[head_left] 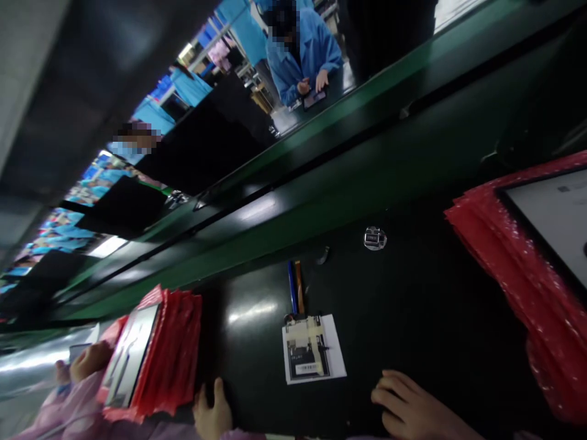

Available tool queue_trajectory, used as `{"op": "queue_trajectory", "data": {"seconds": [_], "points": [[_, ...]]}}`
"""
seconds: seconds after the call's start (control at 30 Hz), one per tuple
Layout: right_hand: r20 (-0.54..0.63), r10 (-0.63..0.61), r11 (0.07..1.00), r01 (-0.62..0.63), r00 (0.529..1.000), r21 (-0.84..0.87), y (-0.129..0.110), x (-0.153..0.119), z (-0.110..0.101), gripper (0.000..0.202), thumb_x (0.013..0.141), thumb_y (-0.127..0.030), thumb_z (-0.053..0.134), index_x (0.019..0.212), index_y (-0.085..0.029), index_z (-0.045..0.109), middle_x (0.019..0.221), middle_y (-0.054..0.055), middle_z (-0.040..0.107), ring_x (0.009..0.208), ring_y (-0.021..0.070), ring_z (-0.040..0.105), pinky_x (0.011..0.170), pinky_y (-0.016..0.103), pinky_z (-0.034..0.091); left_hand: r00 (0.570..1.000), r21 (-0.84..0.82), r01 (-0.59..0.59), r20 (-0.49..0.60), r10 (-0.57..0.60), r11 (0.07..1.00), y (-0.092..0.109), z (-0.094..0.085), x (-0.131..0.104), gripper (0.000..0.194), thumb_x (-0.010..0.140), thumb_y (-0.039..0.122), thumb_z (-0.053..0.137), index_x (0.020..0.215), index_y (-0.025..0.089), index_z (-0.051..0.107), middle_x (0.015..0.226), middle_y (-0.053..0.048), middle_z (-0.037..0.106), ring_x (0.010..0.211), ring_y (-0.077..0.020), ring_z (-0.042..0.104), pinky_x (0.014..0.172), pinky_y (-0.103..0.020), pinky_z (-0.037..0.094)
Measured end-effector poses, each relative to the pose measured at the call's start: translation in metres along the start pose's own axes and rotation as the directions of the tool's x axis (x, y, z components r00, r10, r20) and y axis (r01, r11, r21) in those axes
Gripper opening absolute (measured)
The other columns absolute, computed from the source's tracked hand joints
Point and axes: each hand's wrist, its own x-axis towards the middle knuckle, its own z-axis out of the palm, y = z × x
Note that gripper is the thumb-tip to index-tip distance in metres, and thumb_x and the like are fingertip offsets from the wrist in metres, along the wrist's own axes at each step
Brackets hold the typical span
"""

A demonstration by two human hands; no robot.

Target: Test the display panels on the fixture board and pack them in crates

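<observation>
Left hand (211,415): at the near edge of the dark table (413,318), thumb raised, fingers loosely apart, gripping nothing, just beside the near-left stack of red bags (177,348).
Right hand (413,409): flat on the table at near right, fingers together and slightly curled, closed on nothing.
White card (314,349): between the two hands, a little farther out; small dark module taped on with pale tape, barcode sticker at its near edge, print too small to read.
Pens (296,286): one blue, one orange, side by side just beyond the card.
Clear small part (375,238): farther out, right of the pens, alone on the table.
Near-left stack: flat screen panel (131,354) lying on top.
Right stack of red bags (527,293): white-faced panel (557,217) on top, marks unreadable.
Other hand (89,360): pink sleeve, far left, at the stack's edge.
Far side: person in blue coat (302,52) beyond the green conveyor (321,201), hands on a dark tablet.
</observation>
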Motion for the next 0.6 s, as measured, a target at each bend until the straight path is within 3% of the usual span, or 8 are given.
{"op": "queue_trajectory", "data": {"seconds": [0.1, 0.2, 0.3, 0.4, 0.47, 0.53, 0.6], "points": [[0.037, 0.004, 1.0, -0.004, 0.999, 0.017, 0.002, -0.001, -0.002, 0.017, 0.09, -0.015, 0.061, 0.075, -0.02, 0.063, 0.096, -0.002, 0.066, 0.098, 0.0145, 0.055, 0.107, 0.033, 0.044, 0.997, -0.111, 0.068, -0.029, -0.072, 0.991, 0.004, -0.001, -0.003, 0.073, 0.081, 0.066, 0.042, 0.132, 0.018, 0.061, 0.135, -0.021, 0.063, 0.129, -0.0423, 0.058, 0.104, -0.055, 0.048], [0.215, 0.011, 0.996, -0.031, 0.976, 0.089, 0.003, 0.005, -0.017, 0.008, 0.089, -0.018, 0.064, 0.082, -0.021, 0.065, 0.105, -0.001, 0.068, 0.106, 0.0172, 0.054, 0.109, 0.035, 0.044, 0.989, -0.206, 0.119, -0.061, -0.134, 0.971, 0.008, -0.001, -0.012, 0.067, 0.08, 0.059, 0.044, 0.128, 0.017, 0.064, 0.135, -0.02, 0.063, 0.127, -0.0437, 0.058, 0.105, -0.058, 0.047], [0.392, 0.104, 0.964, -0.19, 0.914, 0.187, -0.001, 0.016, -0.036, 0.0, 0.086, -0.019, 0.066, 0.086, -0.02, 0.066, 0.116, 0.0, 0.067, 0.115, 0.0191, 0.052, 0.11, 0.038, 0.043, 0.98, -0.275, 0.124, -0.116, -0.161, 0.953, 0.02, -0.005, -0.027, 0.059, 0.08, 0.05, 0.044, 0.122, 0.014, 0.066, 0.131, -0.021, 0.065, 0.125, -0.0452, 0.059, 0.105, -0.06, 0.046], [0.47, 0.227, 0.897, -0.371, 0.853, 0.239, -0.007, 0.028, -0.049, 0.01, 0.081, -0.01, 0.063, 0.086, -0.019, 0.063, 0.115, -0.001, 0.066, 0.116, 0.0168, 0.052, 0.106, 0.034, 0.043, 0.984, -0.343, -0.006, -0.172, -0.056, 0.939, 0.051, -0.024, -0.052, 0.04, 0.081, 0.042, 0.048, 0.111, 0.025, 0.069, 0.128, -0.007, 0.068, 0.126, -0.0351, 0.06, 0.109, -0.049, 0.046], [0.453, 0.275, 0.864, -0.425, 0.848, 0.27, -0.01, 0.034, -0.054, 0.013, 0.078, -0.007, 0.062, 0.083, -0.019, 0.061, 0.111, -0.001, 0.066, 0.112, 0.0153, 0.053, 0.102, 0.032, 0.042, 0.981, -0.404, -0.159, -0.171, 0.096, 0.901, 0.082, -0.051, -0.076, 0.03, 0.085, 0.048, 0.053, 0.105, 0.032, 0.069, 0.118, 0.003, 0.071, 0.118, -0.0282, 0.065, 0.106, -0.042, 0.048], [0.419, 0.299, 0.858, -0.434, 0.857, 0.276, -0.013, 0.037, -0.057, 0.013, 0.078, -0.006, 0.06, 0.081, -0.019, 0.06, 0.107, -0.001, 0.066, 0.109, 0.0147, 0.054, 0.101, 0.032, 0.042, 0.954, -0.639, -0.299, -0.185, 0.236, 0.708, 0.11, -0.088, -0.104, 0.028, 0.089, 0.049, 0.058, 0.106, 0.029, 0.068, 0.096, 0.001, 0.071, 0.091, -0.0252, 0.069, 0.092, -0.043, 0.054], [0.405, 0.302, 0.875, -0.42, 0.863, 0.241, -0.017, 0.039, -0.059, 0.013, 0.077, -0.005, 0.059, 0.08, -0.018, 0.059, 0.11, 0.0, 0.066, 0.11, 0.0152, 0.053, 0.101, 0.034, 0.04, 0.922, -0.836, -0.363, -0.259, 0.287, 0.411, 0.124, -0.127, -0.134, 0.022, 0.089, 0.046, 0.064, 0.1, 0.027, 0.068, 0.088, 0.003, 0.066, 0.077, -0.0195, 0.065, 0.078, -0.036, 0.056]]}}
